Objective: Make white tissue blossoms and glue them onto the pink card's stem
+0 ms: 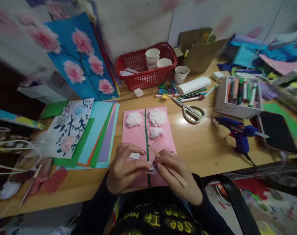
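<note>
A pink card [138, 135] lies on the wooden table in front of me, with a green stem strip [146, 130] down its middle and three white fluffy puffs [157, 117] near its top. My left hand [125, 169] pinches a small white bit over the card's lower part. My right hand [180, 178] is closed round a flat wooden stick [172, 171], and its fingertips meet the left hand's at the white bit. A small white piece [134, 156] rests on the card just above my left fingers.
A stack of coloured paper sheets [99, 137] lies left of the card, a flower painting [70, 127] on top. Scissors [191, 111], a blue glue gun [236, 132], a box of markers [240, 94], a phone [276, 132] and a red basket [145, 67] with paper cups stand beyond and right.
</note>
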`<control>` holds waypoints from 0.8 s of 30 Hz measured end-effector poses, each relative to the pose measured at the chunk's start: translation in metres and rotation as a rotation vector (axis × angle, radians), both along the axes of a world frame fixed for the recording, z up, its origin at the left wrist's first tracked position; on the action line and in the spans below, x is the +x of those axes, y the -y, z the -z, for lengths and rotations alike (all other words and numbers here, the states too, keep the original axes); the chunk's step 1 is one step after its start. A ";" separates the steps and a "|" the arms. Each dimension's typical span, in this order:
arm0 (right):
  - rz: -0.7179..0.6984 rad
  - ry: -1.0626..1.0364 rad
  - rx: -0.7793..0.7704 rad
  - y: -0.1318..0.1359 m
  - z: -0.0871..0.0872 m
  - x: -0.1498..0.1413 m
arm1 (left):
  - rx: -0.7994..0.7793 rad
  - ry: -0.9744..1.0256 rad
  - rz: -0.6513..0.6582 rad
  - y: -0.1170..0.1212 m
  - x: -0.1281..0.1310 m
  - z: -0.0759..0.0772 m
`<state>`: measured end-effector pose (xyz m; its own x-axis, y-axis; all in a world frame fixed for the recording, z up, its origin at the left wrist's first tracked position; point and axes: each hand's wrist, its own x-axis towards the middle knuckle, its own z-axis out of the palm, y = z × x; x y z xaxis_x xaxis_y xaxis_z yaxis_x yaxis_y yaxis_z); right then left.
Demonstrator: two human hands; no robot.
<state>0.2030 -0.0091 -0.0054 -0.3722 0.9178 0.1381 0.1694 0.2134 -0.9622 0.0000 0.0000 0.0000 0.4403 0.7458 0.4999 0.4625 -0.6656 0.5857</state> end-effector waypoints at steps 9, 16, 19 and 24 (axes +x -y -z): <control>0.021 -0.033 -0.055 -0.005 -0.001 -0.001 | -0.001 0.040 0.016 -0.003 -0.001 -0.001; -0.035 -0.054 -0.089 -0.006 -0.001 0.000 | -0.018 0.055 0.024 -0.005 0.001 0.001; -0.046 -0.075 -0.093 -0.007 0.000 0.001 | -0.050 0.097 0.018 -0.006 0.003 0.002; -0.066 -0.126 -0.135 -0.007 0.003 0.000 | -0.144 0.186 0.038 -0.008 0.006 0.004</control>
